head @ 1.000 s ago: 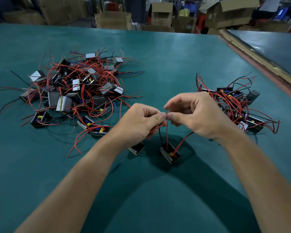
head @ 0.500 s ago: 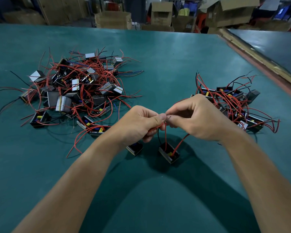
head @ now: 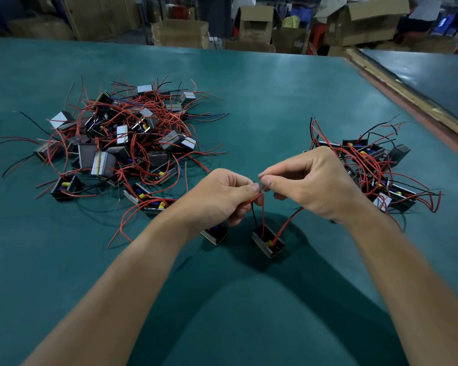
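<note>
Left hand (head: 222,199) is curled up, thumb and finger pinching the red wires (head: 262,215). Right hand (head: 317,186) pinches their tips from the other side, knuckles up. Wires drop to a little black box (head: 269,241) sitting on the green table (head: 249,101), right under both hands.

Wide teal table (head: 262,96), open cardboard boxes (head: 365,21) crowded beyond its far edge; darker second table (head: 431,75) at right

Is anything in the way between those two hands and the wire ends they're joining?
Nothing visible. The left hand and right hand already pinch the wire ends directly, above the small black unit.
</note>
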Demonstrator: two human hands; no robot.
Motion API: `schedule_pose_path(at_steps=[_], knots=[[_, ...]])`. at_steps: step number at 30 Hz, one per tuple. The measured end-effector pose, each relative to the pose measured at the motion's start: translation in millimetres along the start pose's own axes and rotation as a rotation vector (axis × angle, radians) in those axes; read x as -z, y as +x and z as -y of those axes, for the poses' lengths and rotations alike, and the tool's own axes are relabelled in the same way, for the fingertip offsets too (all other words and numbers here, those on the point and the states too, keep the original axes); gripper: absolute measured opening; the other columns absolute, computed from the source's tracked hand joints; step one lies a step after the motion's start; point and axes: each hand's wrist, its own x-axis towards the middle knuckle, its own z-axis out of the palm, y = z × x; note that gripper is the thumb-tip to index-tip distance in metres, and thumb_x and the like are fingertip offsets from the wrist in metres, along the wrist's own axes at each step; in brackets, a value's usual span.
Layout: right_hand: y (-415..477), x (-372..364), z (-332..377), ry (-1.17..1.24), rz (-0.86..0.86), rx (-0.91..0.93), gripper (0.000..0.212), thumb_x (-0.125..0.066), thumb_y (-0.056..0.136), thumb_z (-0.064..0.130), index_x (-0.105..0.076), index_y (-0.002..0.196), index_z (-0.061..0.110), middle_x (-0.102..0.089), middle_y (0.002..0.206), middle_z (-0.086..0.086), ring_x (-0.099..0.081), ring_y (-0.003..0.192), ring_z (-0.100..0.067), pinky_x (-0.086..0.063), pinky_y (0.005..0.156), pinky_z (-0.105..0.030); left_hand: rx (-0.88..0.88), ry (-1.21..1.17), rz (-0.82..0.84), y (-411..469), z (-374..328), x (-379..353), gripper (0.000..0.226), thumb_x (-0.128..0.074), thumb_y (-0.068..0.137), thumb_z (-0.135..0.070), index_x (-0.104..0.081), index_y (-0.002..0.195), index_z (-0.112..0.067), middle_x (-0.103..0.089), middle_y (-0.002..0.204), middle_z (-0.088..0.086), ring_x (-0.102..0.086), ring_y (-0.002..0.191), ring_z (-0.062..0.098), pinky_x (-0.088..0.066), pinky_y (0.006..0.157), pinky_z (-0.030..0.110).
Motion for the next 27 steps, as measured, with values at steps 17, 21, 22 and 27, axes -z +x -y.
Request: schedule_pose_path(at_steps=[17, 21, 22, 27], knots=[[1.4, 0.8, -7.9, -0.132, 0.025, 0.047, 0.013, -0.075, 0.071, 0.027, -0.073, 0.08, 0.035, -0.075, 0.083, 0.01, -0.072, 0.075, -0.019, -0.06, 0.075, -0.04, 0.007, -0.015, -0.038, -0.4, -1.2, -1.7, 0.036, -0.042, 0.103, -0.013, -0.057, 0.071, -0.005, -0.038, 0.047, -0.002, -0.034, 0.044, 0.012, -0.031, 0.044, 0.021], [2.1, 1.8, -9.4, -0.186, 0.06, 0.088, 0.011, -0.079, 0.078, 0.019, -0.077, 0.085, 0.028, -0.076, 0.086, 0.009, -0.071, 0.077, -0.013, -0.056, 0.074, -0.031, 0.009, -0.001, -0.023, -0.3, -1.5, -2.2, 0.039, -0.039, 0.105, -0.013, -0.056, 0.071, -0.006, -0.037, 0.049, 0.0, -0.034, 0.043, 0.011, -0.031, 0.044, 0.021], [2.1, 1.6, -8.8, -0.196, 0.07, 0.101, 0.01, -0.079, 0.081, 0.014, -0.078, 0.085, 0.023, -0.076, 0.088, 0.008, -0.071, 0.078, -0.012, -0.054, 0.073, -0.026, 0.01, -0.002, -0.015, -0.8, -1.7, -2.0, 0.039, -0.038, 0.105, -0.013, -0.056, 0.071, -0.006, -0.036, 0.049, 0.0, -0.034, 0.043, 0.011, -0.031, 0.044, 0.021], [0.9, 0.4, -4.4, -0.19, 0.077, 0.097, 0.011, -0.078, 0.082, 0.007, -0.077, 0.08, 0.018, -0.076, 0.081, 0.005, -0.07, 0.074, -0.009, -0.049, 0.066, -0.013, 0.014, 0.0, 0.02, -1.7, -1.7, -0.7, 0.037, -0.037, 0.103, -0.009, -0.057, 0.072, -0.004, -0.035, 0.052, 0.004, -0.034, 0.042, 0.01, -0.031, 0.044, 0.021]])
